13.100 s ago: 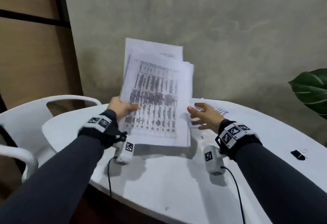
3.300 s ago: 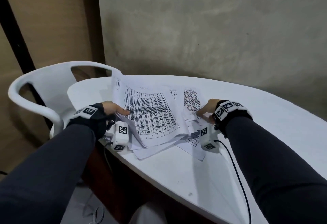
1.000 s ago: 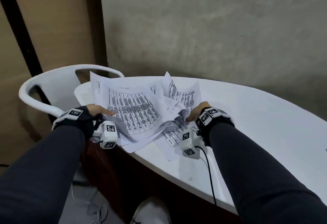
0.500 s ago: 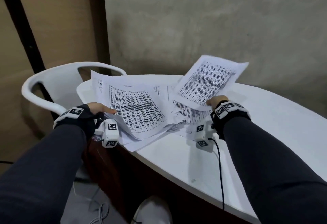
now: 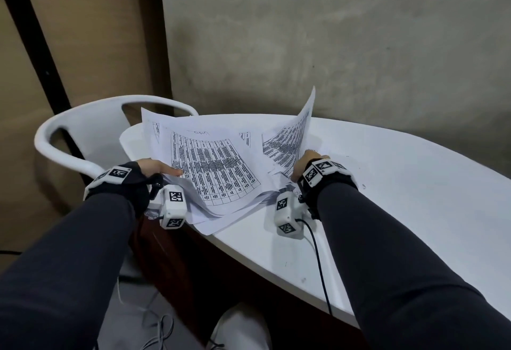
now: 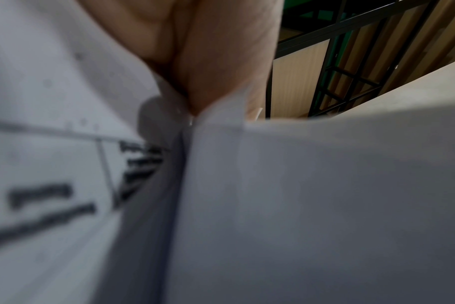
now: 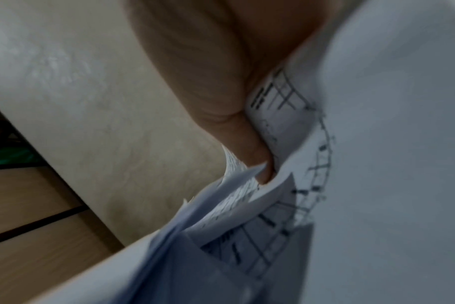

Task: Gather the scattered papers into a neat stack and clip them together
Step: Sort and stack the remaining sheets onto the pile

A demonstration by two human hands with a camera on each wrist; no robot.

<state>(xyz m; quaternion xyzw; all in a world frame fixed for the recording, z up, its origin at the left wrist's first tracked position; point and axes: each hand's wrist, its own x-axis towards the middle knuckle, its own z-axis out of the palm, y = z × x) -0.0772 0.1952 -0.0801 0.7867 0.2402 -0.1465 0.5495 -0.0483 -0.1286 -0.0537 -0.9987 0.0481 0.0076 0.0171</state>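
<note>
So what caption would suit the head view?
Left hand and right hand grip loose papers at the table edge.

Thin matt printed papers point(image 5: 210, 167), limp and curling. Smooth, faintly glossy white bench point(image 5: 401, 197). Moulded white plastic chair point(image 5: 83, 134). Rough matt plaster wall point(image 5: 331, 45). Dark matt cloth sleeves point(image 5: 387, 239).

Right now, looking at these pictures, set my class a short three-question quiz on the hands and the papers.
1. True or false: the left hand holds the printed stack at its edge.
2. Which hand lifts the curled sheet? A left, B right.
3. Fill in: the stack overhangs the near edge of the white ___.

Key: 1 true. 2 B. 3 table.
</note>
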